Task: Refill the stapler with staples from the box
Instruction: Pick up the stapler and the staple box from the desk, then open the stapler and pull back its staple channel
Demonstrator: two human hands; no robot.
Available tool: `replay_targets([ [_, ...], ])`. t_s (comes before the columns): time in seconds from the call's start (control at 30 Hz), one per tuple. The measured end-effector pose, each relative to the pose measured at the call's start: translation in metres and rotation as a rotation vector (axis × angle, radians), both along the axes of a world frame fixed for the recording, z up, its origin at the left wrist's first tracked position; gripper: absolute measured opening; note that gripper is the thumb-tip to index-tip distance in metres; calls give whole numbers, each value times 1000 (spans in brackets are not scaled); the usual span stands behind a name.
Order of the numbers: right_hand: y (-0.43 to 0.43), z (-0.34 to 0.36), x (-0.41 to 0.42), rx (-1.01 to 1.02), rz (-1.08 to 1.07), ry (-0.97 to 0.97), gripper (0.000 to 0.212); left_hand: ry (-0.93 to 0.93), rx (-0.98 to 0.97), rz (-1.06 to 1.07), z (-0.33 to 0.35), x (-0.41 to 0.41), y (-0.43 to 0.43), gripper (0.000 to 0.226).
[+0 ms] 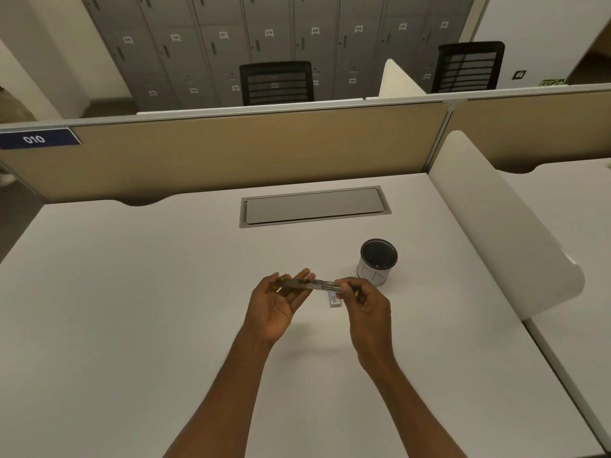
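Observation:
A slim stapler [314, 284], swung out flat into one long strip with its metal channel showing, hangs level above the white desk [132, 309]. My left hand [277, 304] holds its left end, palm up and fingers curled around it. My right hand [362, 300] pinches the right end between thumb and fingers. Just below the stapler, a small staple box [333, 299] lies on the desk, partly hidden by my right hand.
A white round pen cup [377, 261] with a dark inside stands just behind my right hand. A grey cable flap [314, 206] lies further back. A tan partition [248, 150] closes the far edge; a white divider [502, 233] bounds the right.

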State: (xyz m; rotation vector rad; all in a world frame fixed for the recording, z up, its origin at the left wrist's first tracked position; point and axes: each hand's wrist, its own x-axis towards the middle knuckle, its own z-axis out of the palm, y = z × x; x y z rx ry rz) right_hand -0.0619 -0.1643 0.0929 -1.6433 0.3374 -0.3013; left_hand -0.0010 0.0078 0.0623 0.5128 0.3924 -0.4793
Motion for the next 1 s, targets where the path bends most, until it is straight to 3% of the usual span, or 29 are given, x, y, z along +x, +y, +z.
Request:
replay_targets([
  [0.13,-21,11,14,114,76,-11,7,22,70,-102,8,-10,4,35],
  [0.3,-30,25,28,205,183,45,26,-93,186,-283,20,-20,3,15],
  [0.47,-24,36,34,171,320,66,25,-248,297,-422,32,-23,-8,32],
  [0.6,-16,42,36,175,373,62,24,-250,288,-388,42,-25,-17,41],
  [0.77,-5,46,38,120,379,61,17,-191,222,-252,37,-30,-30,36],
  [1.0,12,39,39,-213,283,-49,20,-91,28,-31,24,-36,-37,36],
])
